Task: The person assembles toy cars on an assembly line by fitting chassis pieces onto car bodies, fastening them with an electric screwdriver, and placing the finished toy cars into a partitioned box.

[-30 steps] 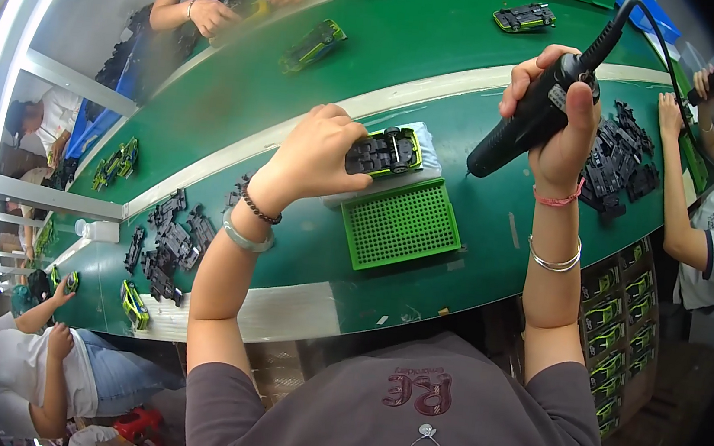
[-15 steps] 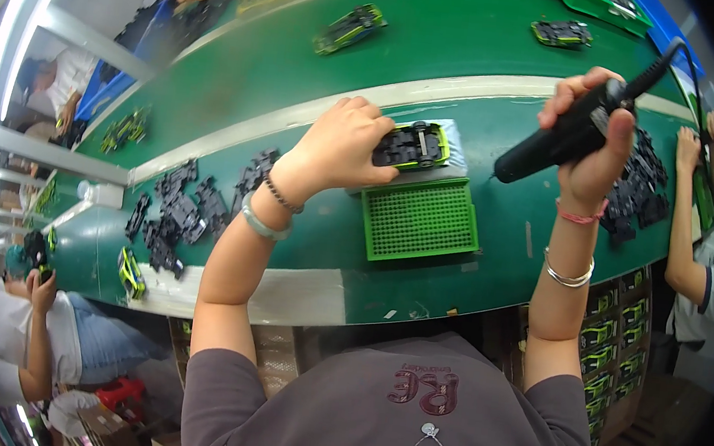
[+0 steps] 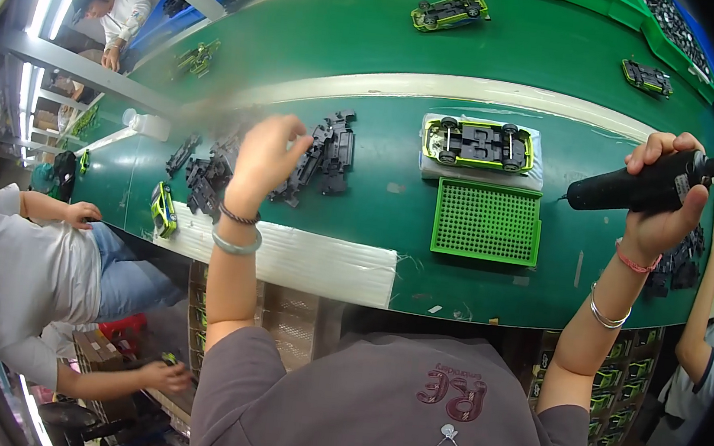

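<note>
My right hand (image 3: 667, 190) is closed around a black electric screwdriver (image 3: 630, 192), held in the air with its tip pointing left. A toy car body (image 3: 478, 143), yellow-green with a black chassis, lies upside down with its wheels up on a wrapped pad (image 3: 432, 171). The screwdriver tip is apart from it, to its right. My left hand (image 3: 266, 157) is over the pile of black plastic chassis parts (image 3: 330, 152), its fingers loosely bent and apart, with nothing visible in them. Part of the pile is hidden behind that hand.
Just below the pad stands a green perforated tray (image 3: 484, 256). Another toy car (image 3: 163, 210) lies at the left table edge, near a white strip (image 3: 326, 268). Upturned cars (image 3: 450, 12) sit on the green belt beyond the pale rail (image 3: 406, 84). Co-workers are at left and right.
My left hand has let go of the upturned car and moved left to the black parts. My right hand, still gripping the screwdriver, is lower and further right. The view has shifted.
</note>
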Motion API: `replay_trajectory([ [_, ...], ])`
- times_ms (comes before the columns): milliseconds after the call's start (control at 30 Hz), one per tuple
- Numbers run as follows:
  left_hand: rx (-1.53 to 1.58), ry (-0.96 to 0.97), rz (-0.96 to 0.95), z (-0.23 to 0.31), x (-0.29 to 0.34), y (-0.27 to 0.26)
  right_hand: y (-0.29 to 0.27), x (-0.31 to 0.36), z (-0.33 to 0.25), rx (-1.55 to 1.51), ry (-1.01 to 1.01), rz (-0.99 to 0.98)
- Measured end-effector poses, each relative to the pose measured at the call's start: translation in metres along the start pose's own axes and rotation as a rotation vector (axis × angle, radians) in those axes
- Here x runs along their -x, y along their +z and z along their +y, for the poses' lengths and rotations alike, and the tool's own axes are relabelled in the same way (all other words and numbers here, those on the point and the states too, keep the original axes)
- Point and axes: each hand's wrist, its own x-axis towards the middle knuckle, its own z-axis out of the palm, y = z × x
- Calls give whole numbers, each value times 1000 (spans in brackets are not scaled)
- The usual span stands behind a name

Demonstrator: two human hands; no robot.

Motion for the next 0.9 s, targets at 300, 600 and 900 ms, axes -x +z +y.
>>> replay_trajectory([
  [300, -195, -11, 33, 50, 20, 34, 3, 1, 0, 33, -19, -2],
  [600, 134, 521, -92, 58, -8, 18, -2, -1, -1, 30, -3, 38],
  [900, -98, 579, -225, 64, -18, 31, 1, 0, -4, 73, 31, 66],
])
